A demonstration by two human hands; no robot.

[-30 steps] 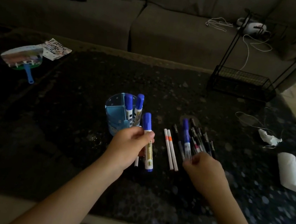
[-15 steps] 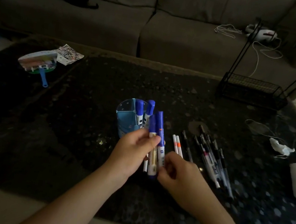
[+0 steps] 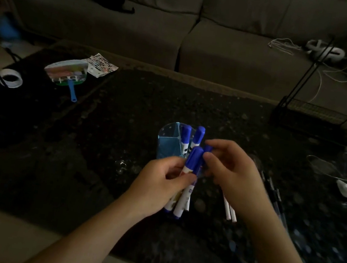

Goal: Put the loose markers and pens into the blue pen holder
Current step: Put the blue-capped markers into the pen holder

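Pen holder point(image 3: 167, 144) w/ 2 markers point(image 3: 198, 135); L hand point(image 3: 159, 183) grips bundle point(image 3: 183, 199), R hand point(image 3: 236, 175) pinches cap point(image 3: 208, 148)

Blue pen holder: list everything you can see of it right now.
The blue pen holder looks like translucent light-blue plastic, with a rounded back wall dotted with small marks and a flat angled panel in front. It stands upright near the middle of the dark speckled table. Two blue-capped markers stand in its right side, caps up. Its lower right is hidden behind the left hand and the held markers. Whether these touch the holder cannot be told.
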